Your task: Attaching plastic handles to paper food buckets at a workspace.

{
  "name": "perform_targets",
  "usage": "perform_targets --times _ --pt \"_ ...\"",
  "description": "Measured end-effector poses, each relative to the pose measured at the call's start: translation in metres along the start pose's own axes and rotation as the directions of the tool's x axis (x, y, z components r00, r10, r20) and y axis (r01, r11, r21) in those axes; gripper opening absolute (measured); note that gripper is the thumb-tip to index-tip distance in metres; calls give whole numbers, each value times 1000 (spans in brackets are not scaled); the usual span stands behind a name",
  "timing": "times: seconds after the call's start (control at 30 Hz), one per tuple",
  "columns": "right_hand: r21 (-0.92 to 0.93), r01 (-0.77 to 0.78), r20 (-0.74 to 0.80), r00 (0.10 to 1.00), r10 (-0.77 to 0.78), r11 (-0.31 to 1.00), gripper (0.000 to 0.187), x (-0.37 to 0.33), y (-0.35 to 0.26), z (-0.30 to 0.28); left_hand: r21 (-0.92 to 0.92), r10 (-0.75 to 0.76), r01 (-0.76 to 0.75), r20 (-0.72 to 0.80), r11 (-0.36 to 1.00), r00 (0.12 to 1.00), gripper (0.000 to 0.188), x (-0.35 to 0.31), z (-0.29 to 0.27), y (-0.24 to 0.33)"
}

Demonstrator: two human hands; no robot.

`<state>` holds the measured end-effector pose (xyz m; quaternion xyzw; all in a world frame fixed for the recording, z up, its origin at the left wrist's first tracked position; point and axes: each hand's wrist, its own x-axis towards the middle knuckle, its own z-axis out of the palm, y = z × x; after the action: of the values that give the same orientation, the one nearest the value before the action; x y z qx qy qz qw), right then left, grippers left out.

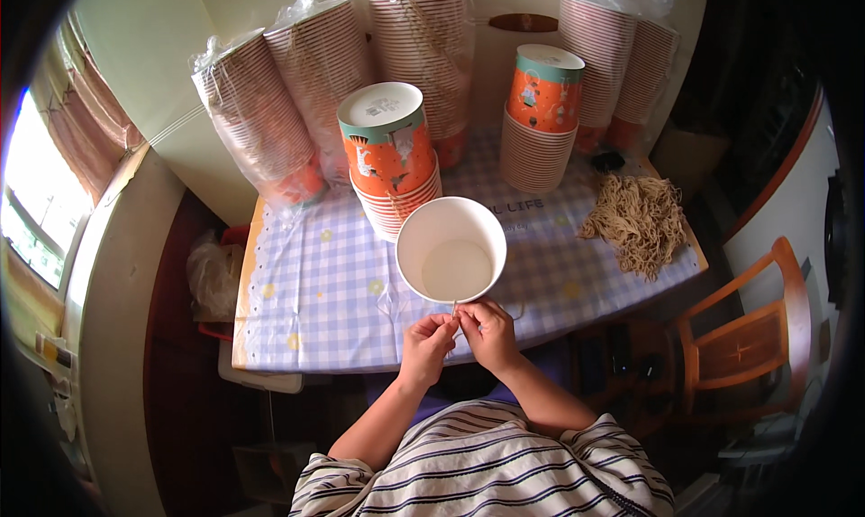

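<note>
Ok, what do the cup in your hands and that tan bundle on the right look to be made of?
The cup looks like paper: matt white inside, thin rolled rim, like the printed stacks behind it. The tan bundle looks like twine or paper cord: thin, kinked, dull strands. Left hand and right hand pinch a thin strand at the rim, probably the same cord.

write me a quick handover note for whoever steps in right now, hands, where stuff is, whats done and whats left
Left hand and right hand: both pinch a thin string at the near rim of the white paper cup, which sits open side up at the table's near edge.
On the checked tablecloth: a pile of tan strings at far right, two open stacks of orange cups, bagged cup stacks behind.
Done: string reaches the cup's rim; whether it is fastened is too small to tell.
Left: apparently the stacked cups, with strings from the pile.
</note>
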<state>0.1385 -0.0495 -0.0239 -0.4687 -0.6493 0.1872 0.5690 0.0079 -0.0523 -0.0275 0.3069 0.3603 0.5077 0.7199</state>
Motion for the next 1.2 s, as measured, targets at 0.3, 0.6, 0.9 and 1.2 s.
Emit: perform_targets --times 0.3,0.6,0.9,1.2 --pt "583 -556 392 831 393 593 13 -3 14 -4 79 84 -77 -89 994 993 9 -6 12 8" --pt "584 -570 412 822 393 578 14 1 1 -14 289 166 -135 -88 948 982 10 -6 16 11" --pt "601 -608 371 787 492 519 12 -1 4 -5 385 211 -145 -135 912 968 9 -5 10 9" --pt "690 -712 526 620 581 135 10 -3 9 -7 500 279 -185 -119 846 953 10 -14 22 16"
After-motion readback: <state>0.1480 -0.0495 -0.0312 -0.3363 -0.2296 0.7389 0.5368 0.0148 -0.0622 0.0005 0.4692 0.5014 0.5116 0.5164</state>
